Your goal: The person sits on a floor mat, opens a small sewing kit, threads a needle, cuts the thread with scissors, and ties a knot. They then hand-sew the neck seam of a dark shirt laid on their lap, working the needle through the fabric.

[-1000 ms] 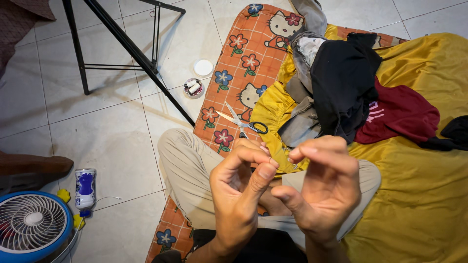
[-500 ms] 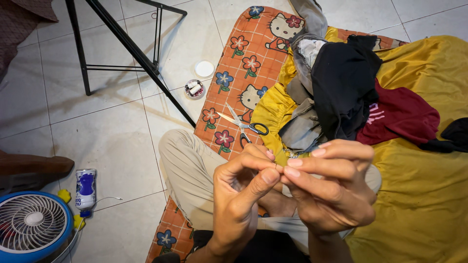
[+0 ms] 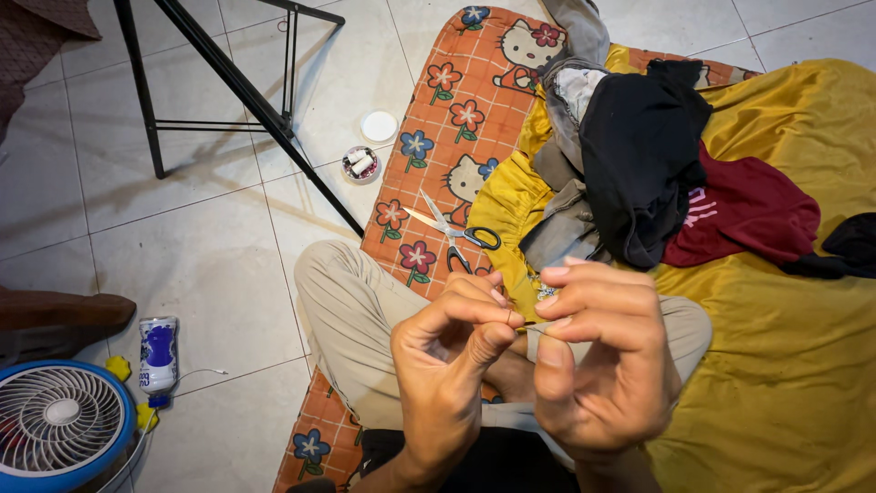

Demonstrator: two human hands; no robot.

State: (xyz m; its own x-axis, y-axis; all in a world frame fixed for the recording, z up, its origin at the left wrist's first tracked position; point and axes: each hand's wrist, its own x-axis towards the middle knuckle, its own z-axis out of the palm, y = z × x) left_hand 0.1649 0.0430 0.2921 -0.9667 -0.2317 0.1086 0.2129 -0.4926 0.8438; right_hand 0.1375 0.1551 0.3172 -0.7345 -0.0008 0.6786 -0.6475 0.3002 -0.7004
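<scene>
My left hand (image 3: 447, 361) is held over my lap, thumb and forefinger pinched on something tiny and thin, too small to name. My right hand (image 3: 607, 365) is close beside it, fingers curled and fingertips pinched on a fine strand that points at the left fingertips. The two pinches almost touch. Scissors (image 3: 453, 234) with black handles lie open on the orange flowered mat (image 3: 429, 110) just beyond my hands. A small round tub of thread spools (image 3: 360, 164) and its white lid (image 3: 379, 126) sit on the tiled floor.
A pile of clothes (image 3: 639, 155) in black, grey and dark red lies on a yellow cloth (image 3: 785, 347) to the right. Black stand legs (image 3: 246, 91) cross the floor at the upper left. A blue fan (image 3: 55, 424) and a small bottle (image 3: 158, 356) are at the lower left.
My hands have closed in on each other. The right hand's fingers have curled over and come up to the left fingertips.
</scene>
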